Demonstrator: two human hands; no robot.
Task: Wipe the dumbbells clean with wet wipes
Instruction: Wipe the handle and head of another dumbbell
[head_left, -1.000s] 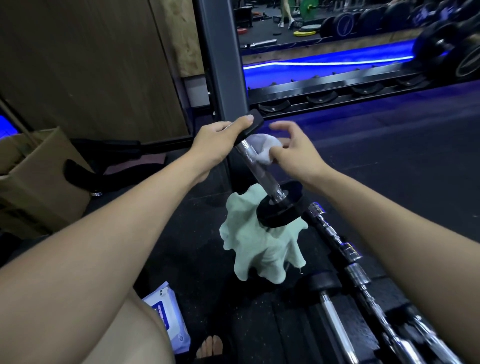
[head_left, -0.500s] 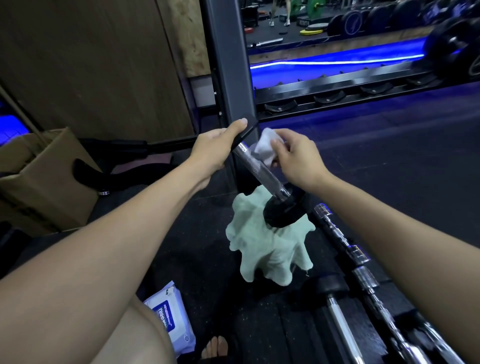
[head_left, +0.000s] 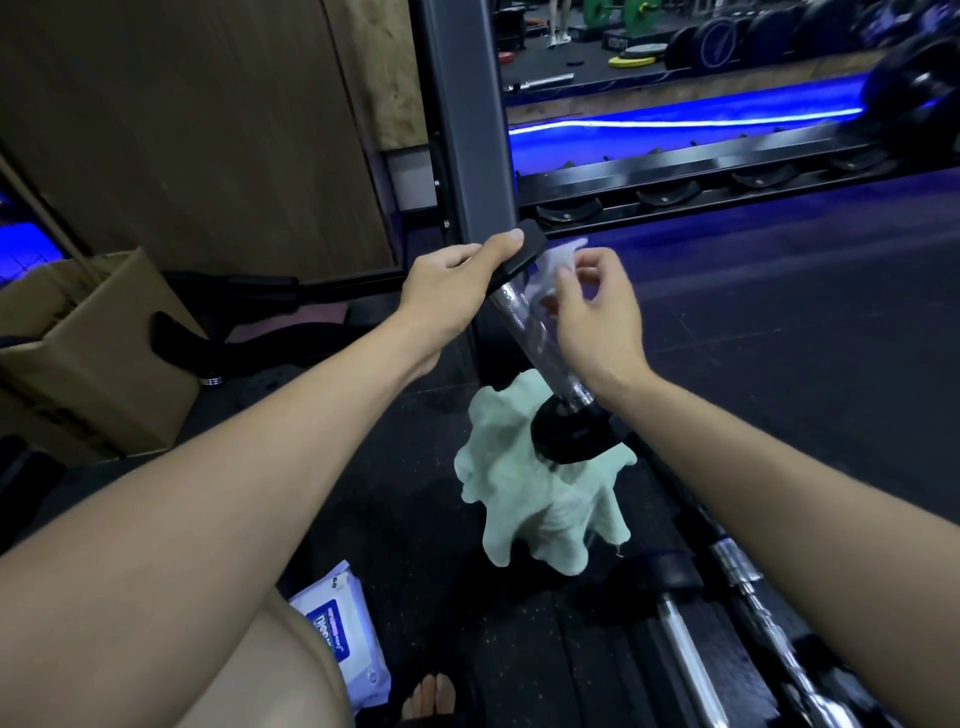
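A small dumbbell (head_left: 535, 332) with a chrome handle and black end plates stands tilted, its lower plate (head_left: 571, 436) resting on a crumpled pale green towel (head_left: 540, 504). My left hand (head_left: 452, 291) grips the upper black plate (head_left: 519, 254) from the left, thumb on top. My right hand (head_left: 592, 312) pinches a white wet wipe (head_left: 558, 265) against the top of the handle, just under the upper plate. A blue and white pack of wet wipes (head_left: 343, 634) lies on the floor by my knee.
More chrome-handled dumbbells (head_left: 727, 623) lie on the black rubber floor at lower right. A grey rack post (head_left: 467, 119) rises right behind my hands, with a low rack rail (head_left: 675, 176) running right. A cardboard box (head_left: 78, 353) sits at left. My bare toes (head_left: 428, 696) show below.
My right hand has slid the wet wipe up the handle, from the middle to just under the upper plate. The left hand keeps its hold on the upper plate.
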